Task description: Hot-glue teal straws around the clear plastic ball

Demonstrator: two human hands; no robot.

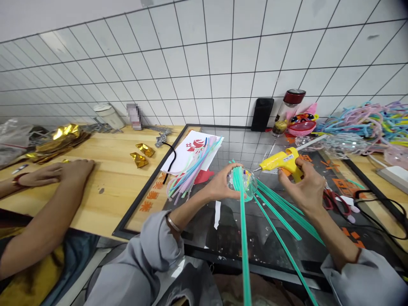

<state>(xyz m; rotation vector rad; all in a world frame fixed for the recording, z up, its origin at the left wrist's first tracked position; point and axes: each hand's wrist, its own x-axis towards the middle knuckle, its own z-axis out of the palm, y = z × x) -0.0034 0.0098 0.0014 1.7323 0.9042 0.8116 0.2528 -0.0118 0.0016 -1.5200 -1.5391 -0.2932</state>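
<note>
My left hand [221,182] is closed around a clear plastic ball [247,183] from which several long green straws [244,238] stick out toward me. My right hand [302,185] grips a yellow hot glue gun [280,160], its nozzle pointing left at the ball. Both hands hover over a dark glass mat with a black frame [145,193] on the wooden table [108,170].
A bundle of pastel straws [191,170] lies on white paper [188,155]. Red scissors [334,199] and a black cord [382,216] lie at right. A pile of coloured straws [366,123], a jar [288,110] and a phone [262,114] stand by the tiled wall. Another person's hands [60,172] rest at left near gold foil [63,136].
</note>
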